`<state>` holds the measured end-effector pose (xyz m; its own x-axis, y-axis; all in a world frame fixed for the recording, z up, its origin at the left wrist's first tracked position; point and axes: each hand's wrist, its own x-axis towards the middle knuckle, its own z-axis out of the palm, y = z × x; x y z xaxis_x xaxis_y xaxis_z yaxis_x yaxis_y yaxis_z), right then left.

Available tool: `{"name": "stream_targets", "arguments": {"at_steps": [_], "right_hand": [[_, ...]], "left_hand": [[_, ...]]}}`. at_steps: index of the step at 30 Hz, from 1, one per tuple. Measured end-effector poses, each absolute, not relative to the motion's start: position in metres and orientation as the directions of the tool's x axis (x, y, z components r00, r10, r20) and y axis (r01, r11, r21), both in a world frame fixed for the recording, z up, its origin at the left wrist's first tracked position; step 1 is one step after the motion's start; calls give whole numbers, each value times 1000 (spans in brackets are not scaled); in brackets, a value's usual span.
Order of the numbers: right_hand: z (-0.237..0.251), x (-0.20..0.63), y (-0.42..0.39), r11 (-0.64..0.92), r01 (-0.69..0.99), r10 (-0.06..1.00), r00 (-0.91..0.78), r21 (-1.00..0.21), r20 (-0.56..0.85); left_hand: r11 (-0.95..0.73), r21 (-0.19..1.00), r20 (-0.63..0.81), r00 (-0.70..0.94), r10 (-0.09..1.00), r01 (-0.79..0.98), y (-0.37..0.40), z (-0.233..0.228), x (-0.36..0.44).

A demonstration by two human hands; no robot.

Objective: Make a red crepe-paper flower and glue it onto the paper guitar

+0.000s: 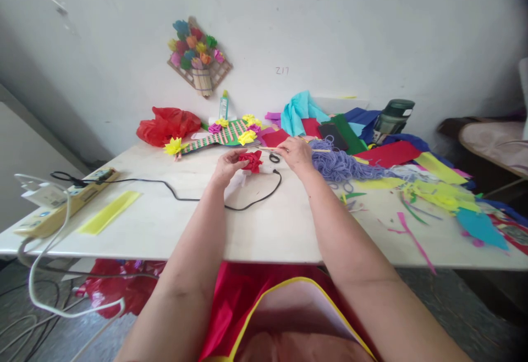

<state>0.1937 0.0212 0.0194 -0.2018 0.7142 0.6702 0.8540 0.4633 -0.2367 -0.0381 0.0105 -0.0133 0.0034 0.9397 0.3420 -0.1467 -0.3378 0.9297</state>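
My left hand [227, 167] is closed on a red crepe-paper flower [252, 160], its fingers at the flower's left side. My right hand [296, 153] pinches a thin wooden stick [267, 148] that runs sideways through the grip, pointing toward the flower. Below the flower lies a white glue gun [241, 179], partly hidden by my left hand, with a black cord. A black scissors handle [274, 158] shows between my hands. Just behind sits a guitar-shaped craft [216, 137] of green card and pale strips, decorated with yellow and purple paper flowers.
Purple yarn [344, 164] and coloured paper scraps cover the table's right side, with a dark bottle [394, 117] behind. A power strip [66, 202] and yellow paper strip [109, 212] lie left. A red plastic bag [167, 125] stands at the back.
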Motion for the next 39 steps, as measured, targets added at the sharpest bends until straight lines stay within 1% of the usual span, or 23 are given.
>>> {"name": "stream_targets", "arguments": {"at_steps": [2,4,8,12,18,25,27,30,32,34,37,39], "right_hand": [[17,195,22,377,884,771,-135,-276,623],[15,196,22,269,915,838,-69,-301,541],[10,197,22,93,946,932,27,-310,361],[6,196,22,-7,952,971,79,-307,225],[0,196,25,-69,952,986,110,-298,124],[-6,196,31,-91,948,990,118,-304,73],[-6,196,29,-75,950,989,110,-304,100],[-3,193,24,-26,950,973,95,-312,209],[-1,190,22,15,936,957,89,-352,277],[1,186,22,59,897,949,85,-437,303],[2,177,24,141,761,960,52,-633,276],[1,171,25,191,598,970,7,-779,243]], "left_hand": [[-349,925,352,-4,936,-149,11,-14,-38],[-355,922,358,-10,934,-153,12,-15,-39],[-362,915,365,-14,931,-179,17,-19,-40],[-343,907,350,-16,937,-242,17,-19,-40],[-292,916,296,-28,955,-274,10,-13,-35],[-282,923,282,-39,959,-260,11,-14,-32],[-285,923,284,-43,958,-259,11,-14,-31],[-280,923,280,-37,959,-264,11,-14,-29],[-268,923,268,-37,963,-276,10,-13,-28],[-252,924,250,-42,967,-288,10,-13,-27],[-247,923,248,-36,968,-294,10,-13,-26],[-260,920,264,-26,964,-293,10,-14,-25]]}}
